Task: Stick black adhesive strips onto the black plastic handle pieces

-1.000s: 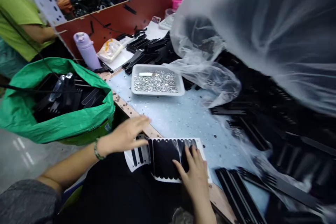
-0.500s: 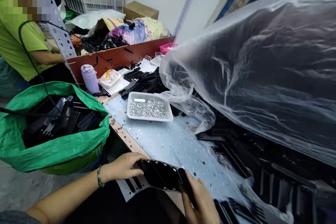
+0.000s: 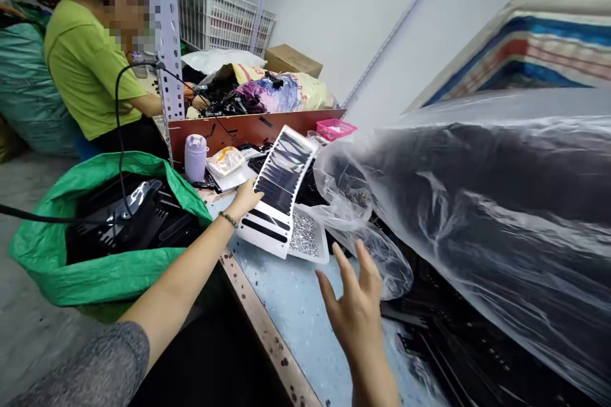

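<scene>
My left hand (image 3: 244,198) reaches forward over the table, its thumb and fingers closed on the left edge of a white sheet (image 3: 260,238). The sheet is slightly curved, bears black strips and has small dark marks along its edges. It hangs tilted in front of a white tray (image 3: 323,255) of small shiny silver pieces, hiding the tray's left part. My right hand (image 3: 356,302) is raised above the pale blue tabletop (image 3: 281,305), fingers spread, holding nothing. It is nearest to the tray and a clear plastic bag (image 3: 382,261).
A green sack (image 3: 42,273) with dark flat pieces stands left. A lilac bottle (image 3: 195,159) and a packet (image 3: 225,161) are at the back, before a red-brown board (image 3: 214,130). Black parts (image 3: 443,343) lie right. A co-worker (image 3: 90,70) sits beyond a perforated post (image 3: 165,32).
The sheet has gone from both hands near the table's front edge to my left hand, farther forward. My right hand has let go and opened. The view has shifted left and up.
</scene>
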`<action>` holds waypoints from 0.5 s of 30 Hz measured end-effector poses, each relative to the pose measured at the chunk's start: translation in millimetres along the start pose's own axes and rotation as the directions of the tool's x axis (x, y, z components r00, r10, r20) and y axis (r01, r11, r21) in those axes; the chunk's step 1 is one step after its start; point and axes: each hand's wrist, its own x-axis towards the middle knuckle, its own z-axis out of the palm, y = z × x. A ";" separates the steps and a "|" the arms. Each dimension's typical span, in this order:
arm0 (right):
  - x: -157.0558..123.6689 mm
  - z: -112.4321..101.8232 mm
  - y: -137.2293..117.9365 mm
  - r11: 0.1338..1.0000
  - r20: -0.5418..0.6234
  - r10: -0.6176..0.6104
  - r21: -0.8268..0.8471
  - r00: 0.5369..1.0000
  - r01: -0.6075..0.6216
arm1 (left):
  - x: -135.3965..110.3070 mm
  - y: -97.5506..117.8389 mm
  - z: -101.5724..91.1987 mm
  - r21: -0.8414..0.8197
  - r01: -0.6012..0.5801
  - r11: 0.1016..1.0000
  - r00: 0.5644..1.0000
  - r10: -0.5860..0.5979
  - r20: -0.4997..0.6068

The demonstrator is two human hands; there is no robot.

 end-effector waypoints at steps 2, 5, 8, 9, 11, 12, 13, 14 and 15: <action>-36.3 7.9 9.3 0.997 0.085 0.065 0.032 0.994 -0.068 | 7.5 -11.4 4.3 0.049 0.022 0.999 1.000 -0.021 -0.023; -86.8 10.8 19.1 0.983 0.173 0.164 0.056 0.971 -0.176 | -4.1 -13.2 6.2 0.132 -0.012 0.991 0.996 0.023 -0.082; -127.9 3.1 20.9 0.962 0.246 0.252 0.042 0.936 -0.270 | -39.6 0.3 2.1 0.231 -0.136 0.963 0.981 0.164 -0.105; -139.9 -1.6 20.3 0.955 0.259 0.279 0.029 0.925 -0.296 | -57.6 5.0 0.5 0.277 -0.225 0.934 0.962 0.258 -0.087; -162.8 -14.2 18.1 0.937 0.244 0.339 -0.006 0.909 -0.348 | -104.2 8.1 -1.3 0.283 -0.482 0.829 0.869 0.493 0.034; -174.0 -22.2 16.7 0.927 0.211 0.372 -0.032 0.904 -0.374 | -131.9 4.5 -1.4 0.230 -0.617 0.753 0.786 0.604 0.132; -185.4 -31.2 15.1 0.911 0.161 0.412 -0.067 0.897 -0.406 | -161.4 -3.7 -1.1 0.149 -0.722 0.676 0.691 0.688 0.222; -197.1 -41.1 13.6 0.886 0.095 0.460 -0.112 0.883 -0.450 | -191.2 -17.0 -1.0 0.058 -0.787 0.615 0.599 0.737 0.314; -209.2 -51.7 12.0 0.850 0.020 0.510 -0.161 0.860 -0.501 | -219.6 -35.3 -1.3 -0.025 -0.821 0.571 0.515 0.758 0.400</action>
